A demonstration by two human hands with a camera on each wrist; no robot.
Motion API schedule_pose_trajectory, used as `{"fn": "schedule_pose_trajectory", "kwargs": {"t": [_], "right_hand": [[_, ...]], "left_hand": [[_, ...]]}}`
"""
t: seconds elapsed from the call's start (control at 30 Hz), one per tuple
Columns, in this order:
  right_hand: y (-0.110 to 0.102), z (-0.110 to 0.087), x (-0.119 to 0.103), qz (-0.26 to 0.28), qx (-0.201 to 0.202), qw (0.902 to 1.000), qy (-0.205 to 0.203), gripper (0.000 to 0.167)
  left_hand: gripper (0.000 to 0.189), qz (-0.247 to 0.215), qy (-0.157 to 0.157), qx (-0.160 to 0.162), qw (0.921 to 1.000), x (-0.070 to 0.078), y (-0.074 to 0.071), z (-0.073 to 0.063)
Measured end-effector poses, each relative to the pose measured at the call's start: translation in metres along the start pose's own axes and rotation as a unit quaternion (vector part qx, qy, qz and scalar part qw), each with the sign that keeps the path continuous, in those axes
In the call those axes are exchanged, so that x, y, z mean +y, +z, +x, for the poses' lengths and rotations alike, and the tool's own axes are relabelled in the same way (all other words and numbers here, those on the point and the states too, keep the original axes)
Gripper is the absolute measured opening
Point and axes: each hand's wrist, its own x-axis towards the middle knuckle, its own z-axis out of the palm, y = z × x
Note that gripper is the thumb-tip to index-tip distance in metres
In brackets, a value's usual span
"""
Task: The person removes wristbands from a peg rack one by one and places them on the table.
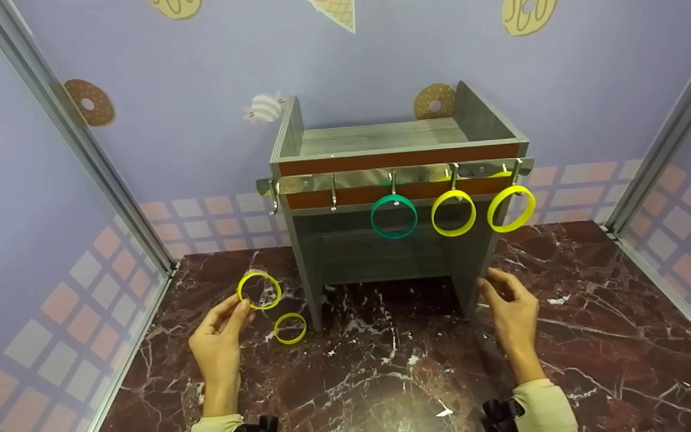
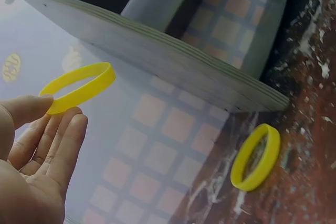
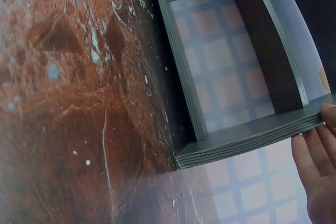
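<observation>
My left hand (image 1: 216,348) pinches a yellow wristband-like ring (image 2: 79,88) between thumb and fingers, raised above the tabletop. Just right of it, a second yellow ring (image 1: 290,329) rests on the table, also showing in the left wrist view. My right hand (image 1: 510,312) grips the front edge of the right side panel of a small grey wooden shelf (image 1: 483,246), thumb on the edge and fingers on the outer face. A metal hook rail (image 1: 357,180) runs across the shelf's front. From its hooks hang a green ring (image 1: 394,216) and two yellow rings (image 1: 453,213), while the two left hooks are bare.
The shelf stands on a dark red marble-patterned tabletop (image 1: 381,372). Lilac walls (image 1: 201,120) with sweets and checks enclose the back and both sides, with metal posts (image 1: 81,138) at the corners.
</observation>
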Motion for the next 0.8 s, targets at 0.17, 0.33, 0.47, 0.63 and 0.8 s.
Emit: {"fn": "schedule_pose_trajectory", "kwargs": {"t": [0.17,0.33,0.47,0.63,0.8], "right_hand": [[0.0,0.0,0.0,0.001,-0.002,1.0,-0.003,0.025],[-0.001,0.0,-0.001,-0.007,-0.002,0.9999,-0.011,0.025],[-0.001,0.001,-0.001,-0.01,0.0,0.9999,-0.01,0.024],[0.0,0.0,0.0,-0.012,0.002,0.9999,-0.002,0.025],[0.001,-0.002,-0.01,-0.013,0.003,0.9999,0.006,0.024]], "left_hand": [[0.021,0.019,-0.018,0.009,0.9996,-0.009,-0.006,0.001],[0.025,0.023,-0.036,0.014,0.999,-0.02,-0.013,0.004],[0.025,0.04,-0.051,0.024,0.9976,-0.029,-0.02,0.006],[0.024,0.062,-0.075,0.034,0.9947,-0.044,-0.031,0.008],[0.027,0.079,-0.096,0.038,0.9915,-0.056,-0.041,0.011]]}}
